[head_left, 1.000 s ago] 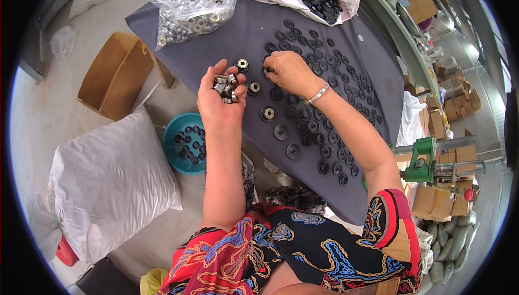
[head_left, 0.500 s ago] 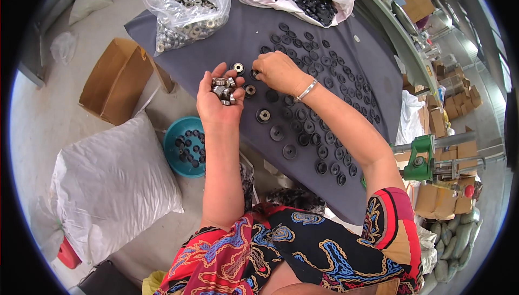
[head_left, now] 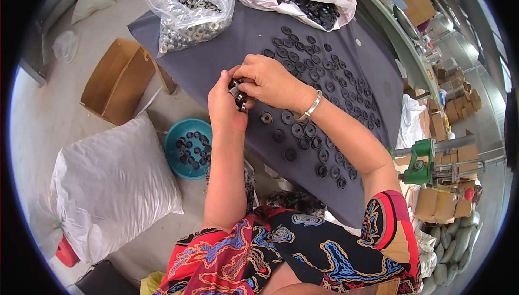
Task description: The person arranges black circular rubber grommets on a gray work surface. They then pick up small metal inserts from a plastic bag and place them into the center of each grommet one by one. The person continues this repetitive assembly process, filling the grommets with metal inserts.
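Cupped in my left hand (head_left: 224, 108) are several shiny metal ball bearings (head_left: 236, 93), its fingers curled around them. My right hand (head_left: 273, 83) meets it from the right, with thumb and fingers closed at the top of the pile, on a bearing that they partly cover. Both hands are over the left side of the dark grey cloth-covered table (head_left: 211, 60). Just right of my left wrist lies a black wheel-like disc with a bearing in its centre (head_left: 266, 117). Many round black plastic discs (head_left: 310, 129) lie in loose rows under and beyond my right forearm.
A clear bag of bearings (head_left: 194, 19) and a white sack of black parts (head_left: 311, 8) stand at the table's far edge. Left on the floor are a teal basin (head_left: 172, 157) with black pieces, a cardboard box (head_left: 116, 81) and a stuffed white sack (head_left: 116, 181). Green metal equipment (head_left: 419, 162) is at right.
My right hand has left a disc on the table and come back left to the bearings in my left hand. The left fingers, open before, have curled in around the pile.
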A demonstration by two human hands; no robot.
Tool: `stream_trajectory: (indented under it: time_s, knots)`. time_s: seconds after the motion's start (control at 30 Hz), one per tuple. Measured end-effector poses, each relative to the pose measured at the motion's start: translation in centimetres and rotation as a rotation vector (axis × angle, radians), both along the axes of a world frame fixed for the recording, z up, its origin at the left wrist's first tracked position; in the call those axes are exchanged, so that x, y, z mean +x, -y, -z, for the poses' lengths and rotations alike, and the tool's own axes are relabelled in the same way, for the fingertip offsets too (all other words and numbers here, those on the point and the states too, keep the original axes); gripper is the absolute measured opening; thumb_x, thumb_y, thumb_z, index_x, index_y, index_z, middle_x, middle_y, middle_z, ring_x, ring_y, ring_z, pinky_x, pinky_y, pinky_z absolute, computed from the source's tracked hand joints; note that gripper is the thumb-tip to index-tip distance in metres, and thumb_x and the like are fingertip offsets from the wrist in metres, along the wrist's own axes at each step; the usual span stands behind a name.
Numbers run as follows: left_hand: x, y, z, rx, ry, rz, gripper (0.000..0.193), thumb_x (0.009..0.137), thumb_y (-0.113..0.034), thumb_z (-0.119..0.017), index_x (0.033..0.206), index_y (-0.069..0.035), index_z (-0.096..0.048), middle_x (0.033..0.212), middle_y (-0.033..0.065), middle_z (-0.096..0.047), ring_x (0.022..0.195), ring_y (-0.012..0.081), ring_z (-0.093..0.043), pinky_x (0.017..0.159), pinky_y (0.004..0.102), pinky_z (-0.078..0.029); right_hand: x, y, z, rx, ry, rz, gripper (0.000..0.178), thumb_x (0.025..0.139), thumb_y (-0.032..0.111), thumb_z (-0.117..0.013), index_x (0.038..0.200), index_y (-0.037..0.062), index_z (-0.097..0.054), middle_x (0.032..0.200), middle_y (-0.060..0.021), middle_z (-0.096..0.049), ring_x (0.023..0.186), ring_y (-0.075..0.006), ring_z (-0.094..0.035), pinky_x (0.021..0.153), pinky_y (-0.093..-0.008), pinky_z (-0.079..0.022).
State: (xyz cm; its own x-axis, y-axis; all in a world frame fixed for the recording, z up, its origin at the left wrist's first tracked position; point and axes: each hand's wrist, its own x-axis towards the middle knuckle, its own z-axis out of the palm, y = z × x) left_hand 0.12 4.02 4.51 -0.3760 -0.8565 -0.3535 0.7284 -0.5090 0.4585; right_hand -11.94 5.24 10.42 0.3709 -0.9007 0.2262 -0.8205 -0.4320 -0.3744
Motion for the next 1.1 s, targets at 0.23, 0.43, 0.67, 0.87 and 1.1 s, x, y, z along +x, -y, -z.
stream_trajectory:
  time_s: [0.23, 0.43, 0.67, 0.87, 1.1]
  knots:
    - [0.7, 0.4, 0.5, 0.125, -0.121, -0.06, 0.039, 0.1, -0.029, -0.035, 0.117, 0.003, -0.052, 0.088, 0.0149, -0.061, 0.068, 0.0258, -0.057, 0.043, 0.0266, -0.037, -3.6, 2.4, -2.4, 0.109, 0.468, 0.287, 0.015, 0.079, 0.006, -0.065, 0.093, -0.0012, -0.066, 0.076, 0.0001, -0.064, 0.066, -0.005, -0.055, 0.061, -0.0206, -0.046]
    - [0.4, 0.6, 0.2, 0.194, -0.204, -0.099, 0.041, 0.099, -0.027, -0.034, 0.122, 0.003, -0.049, 0.098, 0.0179, -0.059, 0.079, 0.0288, -0.056, 0.048, 0.0266, -0.039, -8.7, 3.6, 1.2, 0.047, -0.036, 0.342, 0.02, 0.073, 0.013, -0.066, 0.088, -0.0002, -0.068, 0.079, -0.0158, -0.065, 0.074, -0.0301, -0.064, 0.071, -0.0368, -0.05]
    - [0.6, 0.7, 0.6, 0.194, -0.24, -0.063, 0.039, 0.1, -0.026, -0.034, 0.12, 0.004, -0.05, 0.093, 0.0163, -0.06, 0.074, 0.0277, -0.059, 0.048, 0.0292, -0.039, -8.6, 3.2, 3.3, 0.087, -0.204, 0.288, 0.021, 0.075, 0.012, -0.069, 0.091, -0.0001, -0.066, 0.083, -0.0133, -0.064, 0.077, -0.028, -0.063, 0.073, -0.0354, -0.05]
    - [0.6, 0.6, 0.7, 0.188, -0.233, -0.06, 0.04, 0.099, -0.027, -0.036, 0.121, 0.003, -0.05, 0.097, 0.017, -0.06, 0.079, 0.0288, -0.057, 0.049, 0.027, -0.04, -8.2, 3.8, 4.2, 0.005, -0.262, 0.245, 0.018, 0.076, 0.012, -0.067, 0.091, 0.001, -0.067, 0.083, -0.014, -0.062, 0.08, -0.0308, -0.062, 0.073, -0.0386, -0.049]
    - [0.3, 0.5, 0.7, 0.164, -0.224, -0.049, 0.04, 0.101, -0.027, -0.034, 0.124, 0.003, -0.048, 0.092, 0.0166, -0.061, 0.073, 0.0276, -0.06, 0.046, 0.0289, -0.039, -6.5, 5.9, 4.1, -0.057, -0.404, 0.22, 0.016, 0.078, 0.012, -0.064, 0.091, 0.0025, -0.067, 0.084, -0.0144, -0.061, 0.081, -0.0333, -0.06, 0.074, -0.0411, -0.049]
